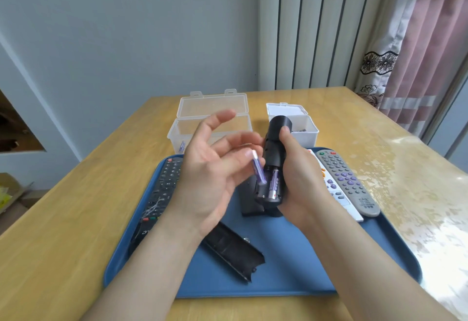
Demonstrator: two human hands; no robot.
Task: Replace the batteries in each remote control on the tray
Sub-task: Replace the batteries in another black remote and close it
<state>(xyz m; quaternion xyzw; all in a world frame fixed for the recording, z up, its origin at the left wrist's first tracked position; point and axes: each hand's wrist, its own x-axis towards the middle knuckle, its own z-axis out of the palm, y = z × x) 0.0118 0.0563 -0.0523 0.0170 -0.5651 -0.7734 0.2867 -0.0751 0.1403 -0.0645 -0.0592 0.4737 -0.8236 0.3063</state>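
My right hand grips a black remote upright over the blue tray, its open battery bay facing me. One purple battery sits in the bay. A second purple battery stands tilted, its lower end in the bay, its upper end at the fingertips of my left hand, whose fingers are spread. The black battery cover lies on the tray below my left wrist.
On the tray lie a long black remote at the left, another black remote in the middle, a white remote and a grey remote at the right. Two clear open boxes stand behind; the left one holds a battery.
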